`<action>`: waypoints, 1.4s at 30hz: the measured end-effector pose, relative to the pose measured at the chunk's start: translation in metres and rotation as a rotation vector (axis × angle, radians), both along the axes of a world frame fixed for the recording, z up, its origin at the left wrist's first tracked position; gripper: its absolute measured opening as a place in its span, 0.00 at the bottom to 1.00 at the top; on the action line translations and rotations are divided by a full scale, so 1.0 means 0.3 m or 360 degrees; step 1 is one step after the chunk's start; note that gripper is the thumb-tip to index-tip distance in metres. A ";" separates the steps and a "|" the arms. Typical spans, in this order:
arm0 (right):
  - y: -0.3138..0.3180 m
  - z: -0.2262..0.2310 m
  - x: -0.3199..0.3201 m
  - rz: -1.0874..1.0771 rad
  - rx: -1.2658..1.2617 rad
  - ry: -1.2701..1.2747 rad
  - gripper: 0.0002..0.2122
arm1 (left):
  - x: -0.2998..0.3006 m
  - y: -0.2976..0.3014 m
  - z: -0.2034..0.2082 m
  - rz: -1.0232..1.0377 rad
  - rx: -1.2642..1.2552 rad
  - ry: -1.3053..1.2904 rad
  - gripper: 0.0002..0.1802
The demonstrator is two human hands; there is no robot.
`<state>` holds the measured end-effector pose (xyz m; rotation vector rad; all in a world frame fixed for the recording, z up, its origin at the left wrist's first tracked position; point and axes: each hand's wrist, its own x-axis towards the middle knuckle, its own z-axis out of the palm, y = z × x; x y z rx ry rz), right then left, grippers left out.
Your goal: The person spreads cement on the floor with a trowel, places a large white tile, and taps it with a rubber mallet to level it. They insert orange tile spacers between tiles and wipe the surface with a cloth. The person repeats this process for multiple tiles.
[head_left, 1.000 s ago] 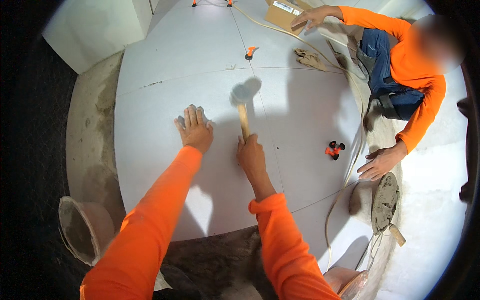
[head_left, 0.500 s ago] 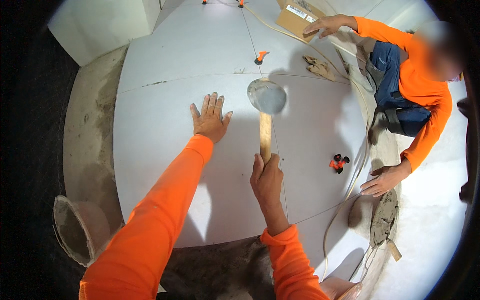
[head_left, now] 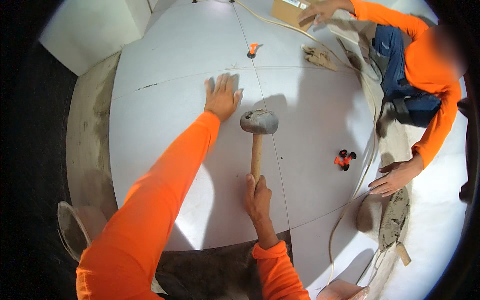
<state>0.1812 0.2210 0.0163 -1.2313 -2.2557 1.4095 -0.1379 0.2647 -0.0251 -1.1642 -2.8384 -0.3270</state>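
My right hand (head_left: 258, 200) grips the wooden handle of a rubber mallet (head_left: 260, 122) with a grey, worn head. The mallet head is over the large pale floor tiles (head_left: 165, 120), close to the joint between two of them; whether it touches the surface I cannot tell. My left hand (head_left: 221, 97) lies flat on the left tile with its fingers spread, up and to the left of the mallet head. Beyond it, an orange and black tile-levelling clip (head_left: 252, 51) stands at the crossing of the joints.
At right a co-worker in an orange top (head_left: 432, 60) crouches, one hand near a bucket of mortar (head_left: 395, 220), the other at a cardboard box (head_left: 289, 15). Loose clips (head_left: 345, 160), a glove (head_left: 318, 57) and a cable (head_left: 367, 165) lie on the tiles. Another bucket (head_left: 75, 230) is at left.
The mallet has come down and nearer to me, its head turning from face-on to side-on. My left hand has slid forward and to the right across the tile.
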 end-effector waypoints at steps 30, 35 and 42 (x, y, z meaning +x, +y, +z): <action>0.015 -0.036 0.017 -0.0231 -0.0475 -0.0005 0.29 | -0.178 0.305 -0.018 -0.0513 -0.0029 -0.0001 0.41; 0.014 -0.066 0.018 -0.0277 -0.0448 0.0044 0.28 | -0.159 0.274 -0.017 -0.0521 0.0082 -0.0017 0.41; 0.020 0.020 -0.035 -0.0272 -0.0434 0.0038 0.24 | -0.129 -0.022 -0.017 0.0119 0.0031 -0.0142 0.44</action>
